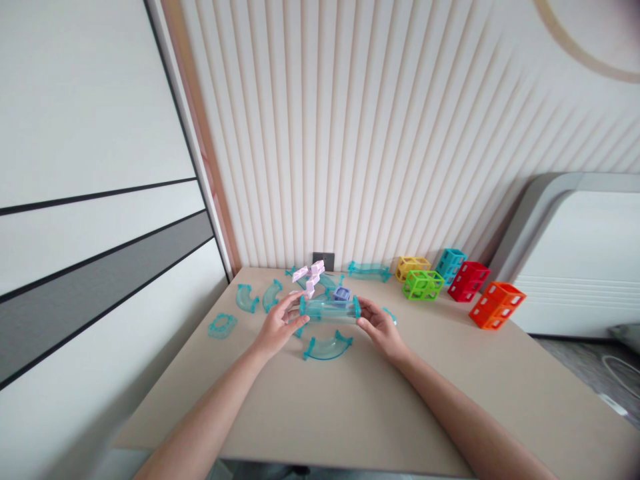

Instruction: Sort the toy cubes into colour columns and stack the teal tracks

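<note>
A clear teal tube with thicker end collars is held level above the table, one end in each hand. My left hand is closed on its left collar, thumb in front and fingers behind. At the right collar, my right hand grips in the same way. Below the tube lies a curved teal track piece. Just behind it are a small purple-blue block and several pale pink pieces, partly hidden by the tube and my left hand.
Curved teal pieces and a flat teal frame lie to the left. A long teal track rests by the wall. Yellow, green, blue, red and orange open-frame blocks stand at right.
</note>
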`<control>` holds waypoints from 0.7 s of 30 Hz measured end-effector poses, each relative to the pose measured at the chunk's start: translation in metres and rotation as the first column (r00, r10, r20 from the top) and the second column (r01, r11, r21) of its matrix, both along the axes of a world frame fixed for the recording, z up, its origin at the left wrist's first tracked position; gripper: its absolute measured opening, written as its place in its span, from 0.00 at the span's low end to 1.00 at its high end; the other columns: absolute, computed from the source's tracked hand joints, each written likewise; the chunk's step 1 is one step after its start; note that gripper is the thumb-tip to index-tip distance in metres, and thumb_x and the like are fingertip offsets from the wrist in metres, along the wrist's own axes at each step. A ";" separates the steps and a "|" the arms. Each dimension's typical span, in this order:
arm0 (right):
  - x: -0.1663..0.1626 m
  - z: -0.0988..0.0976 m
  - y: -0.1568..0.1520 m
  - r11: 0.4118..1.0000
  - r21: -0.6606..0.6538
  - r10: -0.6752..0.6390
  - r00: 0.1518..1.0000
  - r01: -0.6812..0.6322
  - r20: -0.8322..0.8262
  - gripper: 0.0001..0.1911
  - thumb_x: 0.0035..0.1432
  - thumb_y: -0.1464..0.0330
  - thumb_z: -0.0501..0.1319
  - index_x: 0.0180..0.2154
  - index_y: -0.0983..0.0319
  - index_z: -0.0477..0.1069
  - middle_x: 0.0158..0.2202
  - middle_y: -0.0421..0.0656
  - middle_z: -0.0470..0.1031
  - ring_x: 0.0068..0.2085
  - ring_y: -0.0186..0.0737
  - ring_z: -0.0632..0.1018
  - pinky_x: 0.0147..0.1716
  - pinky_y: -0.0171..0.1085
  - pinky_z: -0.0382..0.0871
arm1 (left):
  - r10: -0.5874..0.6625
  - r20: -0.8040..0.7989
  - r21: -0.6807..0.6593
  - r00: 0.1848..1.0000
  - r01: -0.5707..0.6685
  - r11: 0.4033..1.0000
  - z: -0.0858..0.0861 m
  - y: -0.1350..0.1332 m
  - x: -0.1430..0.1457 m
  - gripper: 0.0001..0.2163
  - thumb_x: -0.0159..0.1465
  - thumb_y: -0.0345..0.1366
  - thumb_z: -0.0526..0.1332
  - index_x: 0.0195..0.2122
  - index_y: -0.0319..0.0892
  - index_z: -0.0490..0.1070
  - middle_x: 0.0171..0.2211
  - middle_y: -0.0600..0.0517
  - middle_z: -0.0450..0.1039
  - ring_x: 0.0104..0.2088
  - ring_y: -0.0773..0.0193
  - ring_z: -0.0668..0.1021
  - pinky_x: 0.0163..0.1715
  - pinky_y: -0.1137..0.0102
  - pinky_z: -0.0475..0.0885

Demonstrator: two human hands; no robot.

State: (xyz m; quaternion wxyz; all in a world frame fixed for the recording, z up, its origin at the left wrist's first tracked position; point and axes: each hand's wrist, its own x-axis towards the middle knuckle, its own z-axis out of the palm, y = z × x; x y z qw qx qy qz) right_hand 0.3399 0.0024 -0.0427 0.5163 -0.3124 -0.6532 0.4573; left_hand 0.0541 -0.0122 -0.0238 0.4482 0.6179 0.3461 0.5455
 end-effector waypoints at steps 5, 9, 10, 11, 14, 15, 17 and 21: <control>0.001 -0.001 0.001 1.000 0.011 -0.021 0.998 0.021 0.057 0.30 0.57 0.48 0.66 0.56 0.57 0.71 0.53 0.50 0.78 0.50 0.52 0.79 0.53 0.52 0.72 | -0.016 -0.027 0.003 0.999 0.016 1.000 0.003 -0.002 0.000 0.26 0.58 0.41 0.71 0.57 0.44 0.69 0.57 0.44 0.74 0.55 0.52 0.78 0.55 0.57 0.74; 0.000 0.003 -0.001 0.999 0.020 -0.051 0.997 0.050 0.058 0.28 0.57 0.48 0.66 0.53 0.57 0.72 0.50 0.50 0.79 0.49 0.52 0.80 0.53 0.53 0.73 | -0.026 -0.013 -0.002 1.000 0.026 1.000 0.002 -0.001 0.001 0.27 0.58 0.42 0.71 0.57 0.44 0.69 0.57 0.43 0.73 0.56 0.51 0.77 0.56 0.57 0.73; 0.000 0.004 -0.001 0.998 0.023 -0.056 0.997 0.055 0.053 0.28 0.57 0.48 0.66 0.53 0.57 0.72 0.49 0.49 0.80 0.49 0.52 0.80 0.53 0.53 0.73 | -0.030 -0.011 0.000 0.999 0.030 1.000 0.001 0.000 0.001 0.27 0.58 0.43 0.71 0.57 0.44 0.69 0.58 0.43 0.73 0.57 0.51 0.76 0.56 0.57 0.73; -0.001 0.005 -0.001 0.998 0.026 -0.060 0.997 0.058 0.049 0.27 0.57 0.48 0.66 0.52 0.57 0.72 0.48 0.49 0.80 0.48 0.52 0.80 0.53 0.53 0.73 | -0.035 -0.010 0.000 0.999 0.035 0.999 0.001 0.000 0.001 0.27 0.58 0.43 0.71 0.58 0.44 0.68 0.58 0.42 0.72 0.57 0.51 0.76 0.57 0.57 0.73; -0.002 0.008 -0.002 0.998 0.020 -0.068 0.997 0.067 0.048 0.27 0.58 0.48 0.65 0.52 0.57 0.72 0.47 0.49 0.80 0.49 0.53 0.80 0.53 0.53 0.73 | -0.043 -0.012 0.002 0.999 0.043 0.999 -0.001 0.001 0.001 0.27 0.58 0.44 0.71 0.58 0.44 0.68 0.59 0.42 0.72 0.58 0.51 0.76 0.57 0.56 0.72; -0.003 0.009 -0.003 0.997 0.018 -0.071 0.996 0.070 0.051 0.28 0.58 0.48 0.65 0.52 0.58 0.72 0.47 0.49 0.80 0.49 0.53 0.80 0.53 0.53 0.73 | -0.043 -0.012 0.002 0.999 0.043 0.999 -0.001 0.002 0.001 0.27 0.58 0.44 0.71 0.58 0.44 0.68 0.58 0.42 0.72 0.58 0.50 0.75 0.58 0.56 0.72; -0.003 0.011 -0.003 0.997 0.015 -0.076 0.996 0.076 0.056 0.28 0.58 0.48 0.65 0.53 0.58 0.71 0.48 0.50 0.80 0.50 0.53 0.80 0.53 0.53 0.73 | -0.039 0.000 0.003 0.999 0.039 0.999 -0.002 0.002 0.001 0.28 0.58 0.43 0.71 0.58 0.44 0.68 0.58 0.42 0.72 0.58 0.50 0.75 0.58 0.55 0.71; -0.004 0.013 -0.004 0.997 0.024 -0.073 0.996 0.072 0.054 0.28 0.59 0.47 0.64 0.52 0.58 0.72 0.49 0.49 0.80 0.50 0.53 0.80 0.53 0.52 0.74 | -0.037 0.023 -0.004 0.999 0.037 0.999 -0.002 0.002 0.001 0.28 0.58 0.43 0.71 0.58 0.43 0.68 0.58 0.41 0.73 0.58 0.50 0.75 0.57 0.56 0.72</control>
